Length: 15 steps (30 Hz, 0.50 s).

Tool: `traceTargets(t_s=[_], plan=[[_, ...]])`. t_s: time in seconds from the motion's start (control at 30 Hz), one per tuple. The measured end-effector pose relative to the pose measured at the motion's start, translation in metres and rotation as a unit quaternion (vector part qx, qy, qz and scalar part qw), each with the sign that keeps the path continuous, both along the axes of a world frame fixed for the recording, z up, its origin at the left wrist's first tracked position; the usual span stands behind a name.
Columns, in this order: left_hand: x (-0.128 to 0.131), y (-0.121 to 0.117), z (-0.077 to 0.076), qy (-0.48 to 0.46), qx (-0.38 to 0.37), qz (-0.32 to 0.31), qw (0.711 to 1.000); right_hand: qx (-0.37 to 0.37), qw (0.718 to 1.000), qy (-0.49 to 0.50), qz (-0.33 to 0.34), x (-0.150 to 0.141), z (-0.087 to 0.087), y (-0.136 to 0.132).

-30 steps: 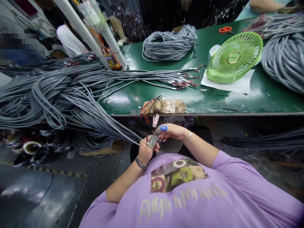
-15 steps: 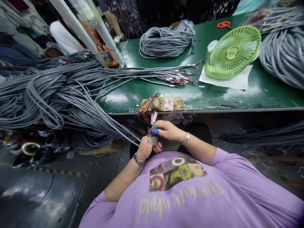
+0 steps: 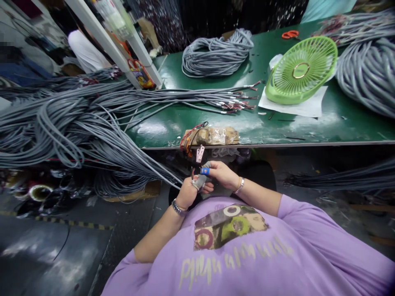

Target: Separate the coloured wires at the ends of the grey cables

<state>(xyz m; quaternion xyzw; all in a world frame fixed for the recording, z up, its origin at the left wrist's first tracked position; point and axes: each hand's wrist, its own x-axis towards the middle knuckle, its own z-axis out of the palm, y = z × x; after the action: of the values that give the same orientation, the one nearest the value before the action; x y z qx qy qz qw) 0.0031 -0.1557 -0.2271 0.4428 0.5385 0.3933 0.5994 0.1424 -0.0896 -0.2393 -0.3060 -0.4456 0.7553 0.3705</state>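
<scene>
My left hand [image 3: 189, 192] is closed around the end of a grey cable [image 3: 173, 183], with a grey cover on its thumb. Thin dark and reddish wires [image 3: 193, 172] stick up from that grip. Close by on the right, my right hand [image 3: 224, 176] has its thumb and index finger pressed together; blue tape wraps the thumb and a grey cover the finger. Whatever lies in this pinch is too small to make out. Just beyond the fingers, a pale pink clip-like piece [image 3: 200, 154] hangs at the table's front edge.
Many grey cables [image 3: 61, 123] spread across the left of the green table [image 3: 160, 131]. A wrapped wooden block [image 3: 216, 135] sits at its front edge. Farther back are a coiled cable bundle [image 3: 216, 55], a green fan [image 3: 300, 70] and orange-handled scissors [image 3: 290, 34].
My right hand has shifted slightly right, away from the wire ends, which show more plainly now. My left hand stays in nearly the same place on the cable.
</scene>
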Motion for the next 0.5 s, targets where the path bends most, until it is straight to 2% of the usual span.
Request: traceTargets(t_s=[0.07, 0.17, 0.37, 0.5], plan=[[-0.001, -0.001, 0.002, 0.03, 0.01, -0.012, 0.999, 0.039, 0.999, -0.018, 0.017, -0.002, 0.005, 0.002], [0.0, -0.001, 0.001, 0.033, 0.039, 0.031, 0.998, 0.075, 0.997, -0.031, -0.002, -0.006, 0.01, 0.004], [0.005, 0.001, -0.007, -0.046, 0.069, 0.153, 0.985, 0.032, 0.998, -0.012, -0.053, -0.009, 0.01, 0.002], [0.005, 0.002, -0.009, -0.057, 0.08, 0.175, 0.98, 0.033, 0.998, -0.007, -0.059, -0.007, 0.008, 0.001]])
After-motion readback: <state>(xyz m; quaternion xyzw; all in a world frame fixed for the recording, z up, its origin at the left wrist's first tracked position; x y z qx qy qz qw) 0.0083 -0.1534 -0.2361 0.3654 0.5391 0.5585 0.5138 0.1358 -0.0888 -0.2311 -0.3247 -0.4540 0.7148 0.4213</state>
